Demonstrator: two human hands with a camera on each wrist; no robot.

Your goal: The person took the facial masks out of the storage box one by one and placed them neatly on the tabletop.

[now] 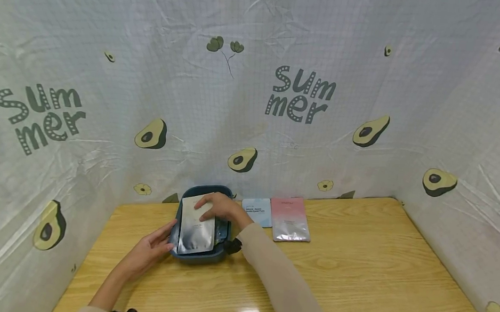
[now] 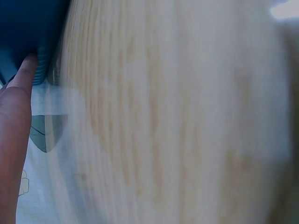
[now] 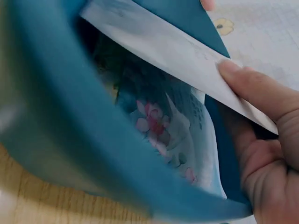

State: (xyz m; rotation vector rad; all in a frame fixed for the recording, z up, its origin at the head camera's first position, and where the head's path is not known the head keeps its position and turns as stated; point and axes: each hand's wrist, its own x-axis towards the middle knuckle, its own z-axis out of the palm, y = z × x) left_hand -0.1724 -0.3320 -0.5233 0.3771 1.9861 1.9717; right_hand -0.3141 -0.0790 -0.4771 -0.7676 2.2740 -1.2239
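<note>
A dark blue bin point(image 1: 202, 261) stands on the table at the left. My right hand point(image 1: 226, 207) reaches over it and pinches a white and silver sheet mask packet point(image 1: 195, 238) near its upper part. In the right wrist view, the thumb lies on one face of the packet point(image 3: 168, 58) and the fingers go behind it. Below it in the bin shows a packet with pink flowers point(image 3: 152, 122). Against the bin's left side rests my left hand point(image 1: 147, 252), fingers extended; the left wrist view shows one finger point(image 2: 25, 77) on the blue wall.
Right of the bin, a light blue packet point(image 1: 259, 212) lies partly behind the right forearm. Beside it is a pink and silver packet point(image 1: 290, 221). A white printed sheet point(image 1: 236, 103) hangs behind the wooden table point(image 1: 375, 271).
</note>
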